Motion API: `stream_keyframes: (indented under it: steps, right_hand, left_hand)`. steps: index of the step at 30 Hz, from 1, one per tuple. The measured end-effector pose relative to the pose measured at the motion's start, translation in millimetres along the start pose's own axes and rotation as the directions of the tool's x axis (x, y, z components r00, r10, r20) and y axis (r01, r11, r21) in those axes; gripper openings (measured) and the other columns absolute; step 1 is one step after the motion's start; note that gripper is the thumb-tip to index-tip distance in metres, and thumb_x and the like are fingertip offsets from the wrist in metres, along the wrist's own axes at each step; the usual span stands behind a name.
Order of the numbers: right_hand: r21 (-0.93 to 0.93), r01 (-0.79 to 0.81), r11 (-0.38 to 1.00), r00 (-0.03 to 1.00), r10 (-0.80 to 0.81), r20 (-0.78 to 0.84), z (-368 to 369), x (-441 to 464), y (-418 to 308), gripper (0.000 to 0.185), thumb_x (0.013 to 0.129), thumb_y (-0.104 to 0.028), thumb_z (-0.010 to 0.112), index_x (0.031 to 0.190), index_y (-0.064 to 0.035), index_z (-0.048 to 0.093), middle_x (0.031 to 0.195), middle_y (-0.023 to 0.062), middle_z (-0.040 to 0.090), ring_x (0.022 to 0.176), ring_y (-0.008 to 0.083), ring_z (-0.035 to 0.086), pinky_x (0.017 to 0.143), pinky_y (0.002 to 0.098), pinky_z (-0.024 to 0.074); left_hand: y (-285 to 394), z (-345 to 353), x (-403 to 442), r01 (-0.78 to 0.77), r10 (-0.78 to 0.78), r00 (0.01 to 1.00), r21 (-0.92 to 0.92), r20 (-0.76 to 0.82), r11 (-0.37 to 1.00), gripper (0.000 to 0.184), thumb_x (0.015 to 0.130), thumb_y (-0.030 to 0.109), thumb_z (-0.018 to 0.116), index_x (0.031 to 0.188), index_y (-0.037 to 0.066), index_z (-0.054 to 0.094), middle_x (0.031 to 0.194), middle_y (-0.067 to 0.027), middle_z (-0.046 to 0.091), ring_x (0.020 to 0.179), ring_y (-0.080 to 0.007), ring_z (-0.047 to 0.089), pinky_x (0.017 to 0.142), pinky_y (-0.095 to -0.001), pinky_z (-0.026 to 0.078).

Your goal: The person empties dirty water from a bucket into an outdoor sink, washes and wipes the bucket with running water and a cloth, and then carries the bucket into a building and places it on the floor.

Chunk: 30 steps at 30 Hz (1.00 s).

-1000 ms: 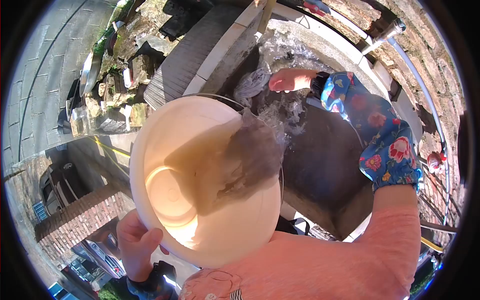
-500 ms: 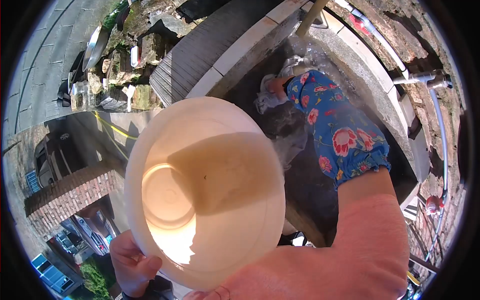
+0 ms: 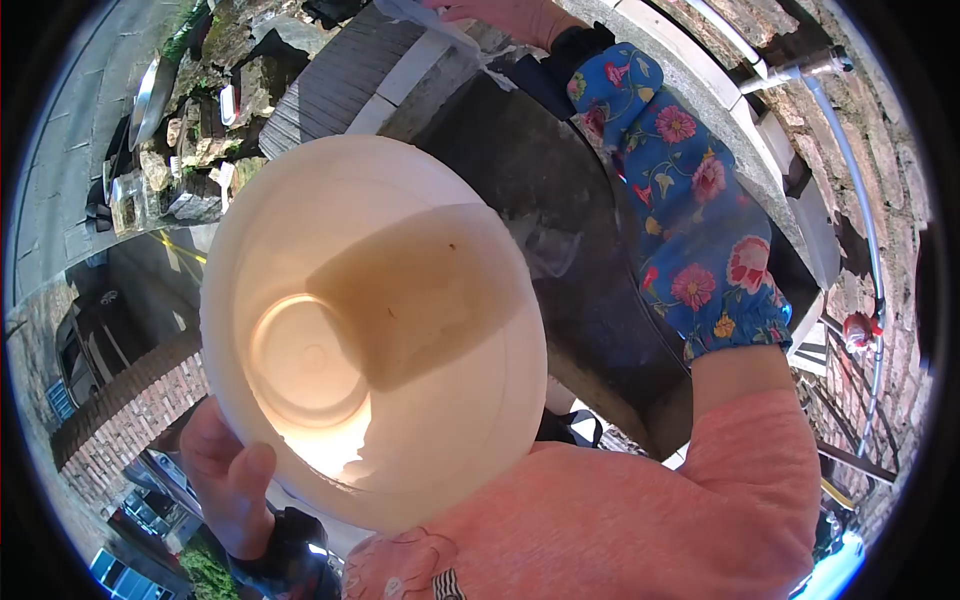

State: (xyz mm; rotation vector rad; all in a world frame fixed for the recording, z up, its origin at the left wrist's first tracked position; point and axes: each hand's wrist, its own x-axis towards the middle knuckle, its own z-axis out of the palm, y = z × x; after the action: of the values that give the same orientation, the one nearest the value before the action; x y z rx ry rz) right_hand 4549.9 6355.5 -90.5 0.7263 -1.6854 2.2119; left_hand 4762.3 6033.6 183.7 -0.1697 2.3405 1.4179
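A large pale plastic basin [image 3: 440,420] fills the middle of the view, tilted so that its inside faces me. My left hand [image 3: 228,475] grips its rim at the lower left, thumb over the edge. At the top edge of the view is my right hand [image 3: 515,14], partly cut off, fingers stretched out to the left. A whitish, see-through piece [image 3: 425,18] lies under those fingers; whether it is cloth or plastic is unclear. My right arm wears a blue flowered sleeve cover [image 3: 690,190]. Inside the dark stone trough [image 3: 500,160] lies another pale, filmy piece [image 3: 548,248].
A ridged stone slab [image 3: 335,85] adjoins the trough's far side. Pipes [image 3: 845,140] with a red valve [image 3: 858,330] run along the stone wall at right. Rubble and loose items [image 3: 190,175] lie at upper left, with parked cars [image 3: 95,325] beyond.
My right hand has moved up and away from the grey cloth it was on in the trough, toward the slab side. The basin has shifted left and up with my left hand.
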Motion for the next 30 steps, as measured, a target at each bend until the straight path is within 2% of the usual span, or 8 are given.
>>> stream_keyframes:
  steps: [4, 7, 10, 12, 17, 22, 25, 30]
  right_hand:
    - [-0.525, -0.663, 0.533, 0.631, 0.776, -0.008, -4, -145, 54, 0.023, 0.083, -0.016, 0.056, 0.102, -0.0047, 0.059, 0.078, 0.0044, 0.06, 0.062, 0.012, 0.055, 0.058, 0.0273, 0.0463]
    - [-0.67, -0.34, 0.66, 0.664, 0.673, 0.326, 42, -280, 63, 0.03, 0.079, -0.018, 0.058, 0.108, -0.0073, 0.057, 0.09, 0.0129, 0.062, 0.076, 0.03, 0.061, 0.068, 0.0398, 0.049]
    - [-0.841, -0.302, 0.449, 0.697, 0.706, 0.126, 94, -354, 57, 0.034, 0.078, -0.021, 0.06, 0.108, -0.0068, 0.055, 0.099, 0.0166, 0.061, 0.084, 0.0372, 0.061, 0.074, 0.0442, 0.0492]
    - [-0.86, -0.434, 0.269, 0.51, 0.86, 0.013, 116, -369, 45, 0.029, 0.078, -0.019, 0.058, 0.104, -0.006, 0.057, 0.1, 0.0186, 0.061, 0.088, 0.0387, 0.06, 0.078, 0.0446, 0.049]
    - [-0.825, -0.511, 0.243, 0.537, 0.839, -0.085, 124, -408, 58, 0.019, 0.076, -0.015, 0.058, 0.09, -0.0023, 0.062, 0.085, 0.0191, 0.061, 0.085, 0.0353, 0.062, 0.073, 0.0412, 0.0501]
    - [-0.335, -0.83, 0.445, 0.457, 0.888, 0.047, 73, -406, -19, 0.013, 0.069, -0.013, 0.063, 0.078, -0.0043, 0.06, 0.075, 0.0109, 0.061, 0.067, 0.0255, 0.057, 0.062, 0.0362, 0.0441]
    - [-0.392, -0.727, 0.563, 0.675, 0.692, -0.257, 64, -401, -75, 0.013, 0.07, -0.012, 0.063, 0.074, -0.0026, 0.056, 0.066, 0.0067, 0.053, 0.063, 0.0171, 0.05, 0.06, 0.0324, 0.0403]
    - [0.177, -0.796, 0.579, 0.454, 0.765, -0.456, 76, -379, -129, 0.012, 0.075, -0.008, 0.06, 0.071, -0.0054, 0.049, 0.065, -0.005, 0.044, 0.066, 0.0041, 0.041, 0.058, 0.0232, 0.0358]
  left_hand:
    - [-9, -13, 3, -0.022, 0.024, 1.0, -0.065, 0.019, 0.998, 0.035, 0.075, 0.022, 0.07, 0.094, -0.004, 0.058, 0.082, -0.0061, 0.064, 0.072, -0.0103, 0.058, 0.068, -0.0226, 0.046]
    - [-2, -10, 7, -0.003, 0.008, 0.998, -0.08, 0.055, 0.997, 0.03, 0.077, 0.018, 0.067, 0.095, -0.005, 0.057, 0.078, -0.0071, 0.064, 0.062, -0.0102, 0.058, 0.056, -0.0209, 0.046]
    - [4, -7, 10, 0.041, -0.037, 0.997, -0.058, 0.072, 0.997, 0.027, 0.079, 0.015, 0.064, 0.094, -0.005, 0.057, 0.074, -0.0082, 0.063, 0.053, -0.0103, 0.056, 0.044, -0.0197, 0.044]
    - [7, -1, 14, 0.031, -0.029, 0.998, -0.021, 0.062, 0.999, 0.026, 0.082, 0.018, 0.062, 0.094, -0.004, 0.057, 0.07, -0.0077, 0.062, 0.048, -0.0104, 0.055, 0.039, -0.02, 0.044]
    - [21, 19, 33, 0.048, -0.059, 0.98, 0.063, 0.19, 0.997, 0.026, 0.085, 0.022, 0.061, 0.091, -0.003, 0.057, 0.069, -0.0075, 0.062, 0.043, -0.0091, 0.053, 0.038, -0.0191, 0.041]
    - [40, 61, 63, 0.039, -0.114, 0.915, 0.196, 0.386, 0.98, 0.03, 0.09, 0.028, 0.056, 0.085, -0.002, 0.056, 0.062, -0.0073, 0.057, 0.038, -0.0107, 0.048, 0.037, -0.0187, 0.038]
    - [51, 78, 88, 0.057, -0.165, 0.882, 0.249, 0.442, 0.967, 0.03, 0.091, 0.028, 0.055, 0.084, -0.002, 0.056, 0.061, -0.0072, 0.056, 0.038, -0.0114, 0.048, 0.037, -0.0188, 0.038]
    - [65, 106, 133, 0.033, -0.222, 0.793, 0.325, 0.567, 0.945, 0.032, 0.091, 0.031, 0.053, 0.081, 0.001, 0.056, 0.064, -0.0047, 0.056, 0.041, -0.0109, 0.049, 0.04, -0.0218, 0.04]
